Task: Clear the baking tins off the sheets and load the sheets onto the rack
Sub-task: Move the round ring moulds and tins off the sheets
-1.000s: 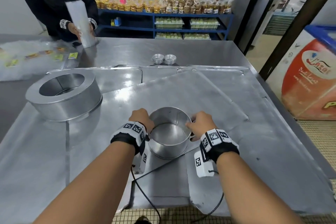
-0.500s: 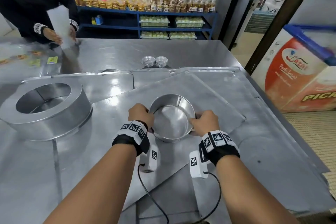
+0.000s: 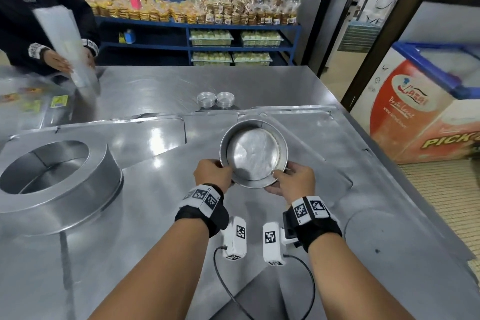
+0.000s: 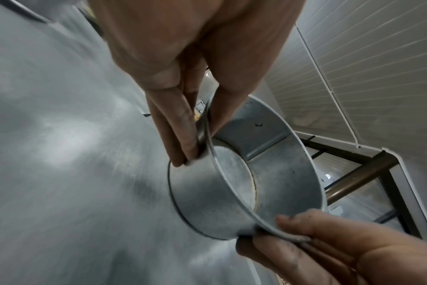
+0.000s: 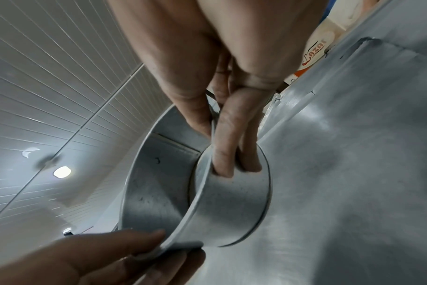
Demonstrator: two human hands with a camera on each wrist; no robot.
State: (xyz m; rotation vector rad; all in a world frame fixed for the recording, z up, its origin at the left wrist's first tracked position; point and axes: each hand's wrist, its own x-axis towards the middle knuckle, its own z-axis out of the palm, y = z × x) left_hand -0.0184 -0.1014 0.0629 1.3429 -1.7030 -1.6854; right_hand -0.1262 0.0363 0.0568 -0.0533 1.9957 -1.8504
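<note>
Both our hands hold a small round baking tin (image 3: 253,154) lifted and tilted above the overlapping metal sheets (image 3: 161,205) that cover the near end of the steel worktop (image 3: 166,91). Our left hand (image 3: 213,174) pinches the tin's near-left rim, thumb inside the wall and fingers (image 4: 177,135) outside; our right hand (image 3: 293,182) pinches the near-right rim the same way, its fingers (image 5: 228,135) down the outer wall. Each grip is closed on the tin, whose open mouth faces up and toward us, showing its bare inside bottom. Black wrist straps with white coded tags sit on both forearms, and cables hang from the wrist cameras below them.

To our left, a large ring-shaped baking tin (image 3: 57,182) stands on the sheets, well apart from the small one. Past the sheets' far edge, two small foil cups (image 3: 215,99) sit side by side on the bare worktop.

At the far left corner, a second person in a dark top (image 3: 36,10) holds a clear plastic bag (image 3: 65,44) in both hands over the worktop. Behind, a blue shelf unit (image 3: 197,36) carries bagged biscuits and trays. At right stands an orange and white chest freezer (image 3: 410,109) with a blue-framed lid.
</note>
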